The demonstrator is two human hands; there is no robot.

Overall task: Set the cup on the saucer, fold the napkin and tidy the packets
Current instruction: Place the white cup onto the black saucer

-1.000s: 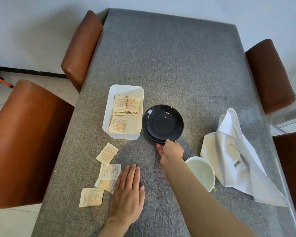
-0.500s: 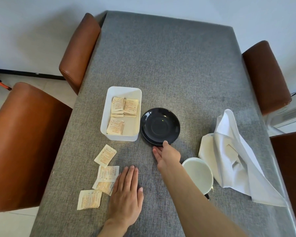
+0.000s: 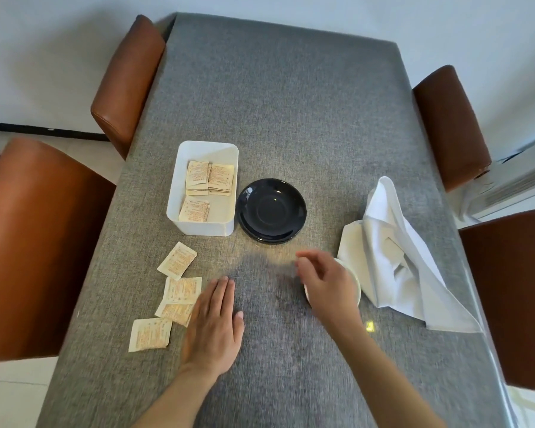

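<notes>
The white cup (image 3: 351, 284) is located on the grey table (image 3: 291, 103), near the front edge and right of centre. Most of the cup is covered by the right hand (image 3: 325, 281), which is positioned over it with the fingers loosely spread and curled. The hand is motion-blurred, so contact with the cup cannot be confirmed, and no closed grasp is visible.

The black saucer (image 3: 271, 210) is placed beyond the cup, toward the table centre, apart from it. Nothing is seated on the saucer. The saucer is set just beside the right wall of the white tray (image 3: 204, 149), apparently touching it.

The white napkin (image 3: 396, 257) is found immediately right of the cup, unfolded and crumpled, with one corner raised into a peak and another trailing toward the near right edge.

Several packets (image 3: 210, 179) are stacked inside the tray, in two piles at mid-tray and one pile nearer the front wall. Four loose packets (image 3: 177, 264) are scattered on the table in front of the tray, two of them overlapping.

The left hand (image 3: 213, 322) is laid flat on the table, palm down, fingers extended and held together. Nothing is gripped by it. Its outer edge is touching or overlapping the nearest loose packet.

Brown padded chairs (image 3: 40, 242) are arranged along both sides of the table.
</notes>
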